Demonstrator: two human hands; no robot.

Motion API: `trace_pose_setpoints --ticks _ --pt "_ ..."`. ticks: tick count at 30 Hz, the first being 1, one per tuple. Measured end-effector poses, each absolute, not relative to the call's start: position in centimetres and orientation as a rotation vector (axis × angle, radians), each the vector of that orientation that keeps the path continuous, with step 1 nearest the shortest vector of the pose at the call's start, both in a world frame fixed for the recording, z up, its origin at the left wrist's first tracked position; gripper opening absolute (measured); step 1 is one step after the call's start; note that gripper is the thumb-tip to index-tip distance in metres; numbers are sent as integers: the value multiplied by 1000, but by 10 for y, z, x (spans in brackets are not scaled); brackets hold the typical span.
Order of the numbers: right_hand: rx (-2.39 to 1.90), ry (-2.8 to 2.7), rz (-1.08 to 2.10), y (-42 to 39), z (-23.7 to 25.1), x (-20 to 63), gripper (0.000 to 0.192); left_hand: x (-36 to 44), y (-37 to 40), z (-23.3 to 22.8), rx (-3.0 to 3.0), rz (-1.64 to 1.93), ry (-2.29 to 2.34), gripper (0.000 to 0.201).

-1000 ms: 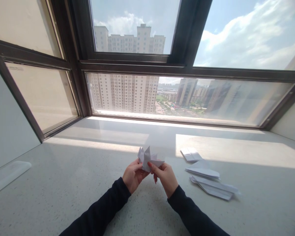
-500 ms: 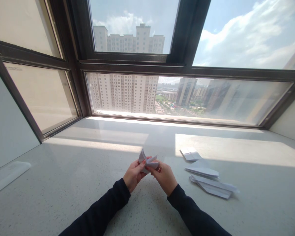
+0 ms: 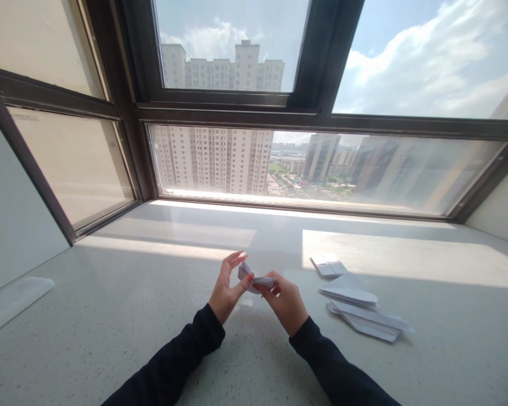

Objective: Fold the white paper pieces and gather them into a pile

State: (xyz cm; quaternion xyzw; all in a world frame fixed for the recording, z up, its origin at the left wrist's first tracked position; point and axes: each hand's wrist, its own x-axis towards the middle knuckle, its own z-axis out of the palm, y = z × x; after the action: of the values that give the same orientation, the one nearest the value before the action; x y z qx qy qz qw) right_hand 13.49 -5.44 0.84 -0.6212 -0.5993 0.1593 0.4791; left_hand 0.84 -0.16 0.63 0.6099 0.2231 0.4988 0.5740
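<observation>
Both my hands hold a small folded white paper piece (image 3: 258,280) just above the pale stone sill (image 3: 110,316). My left hand (image 3: 227,290) pinches its left end between thumb and forefinger, with the other fingers spread upward. Gripping the right end with closed fingers is my right hand (image 3: 284,303). The paper is pressed nearly flat between the hands. Dark sleeves cover both forearms.
Several folded white paper pieces (image 3: 364,313) lie on the sill to the right of my hands, with a smaller one (image 3: 328,265) behind them. A flat white object (image 3: 12,301) rests at the far left. The dark window frame (image 3: 313,121) runs along the back.
The paper piece has been squeezed from an open, spiky shape into a flatter fold. My left hand's outer fingers have lifted and spread.
</observation>
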Motion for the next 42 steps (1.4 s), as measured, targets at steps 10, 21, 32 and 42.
trace_pose_setpoints --ticks 10,21,32,42 --pt "-1622 -1846 100 -52 -4 127 10 20 -10 0 1328 1145 691 24" --pt "-1622 -1576 350 -52 -8 130 13 24 -5 -18 1100 1020 719 22" --pt "-1711 -1396 1087 -160 14 228 28 20 -10 -6 1259 825 708 31" --pt "-2087 -1390 625 -184 24 295 30 21 -15 -8 1402 830 672 20"
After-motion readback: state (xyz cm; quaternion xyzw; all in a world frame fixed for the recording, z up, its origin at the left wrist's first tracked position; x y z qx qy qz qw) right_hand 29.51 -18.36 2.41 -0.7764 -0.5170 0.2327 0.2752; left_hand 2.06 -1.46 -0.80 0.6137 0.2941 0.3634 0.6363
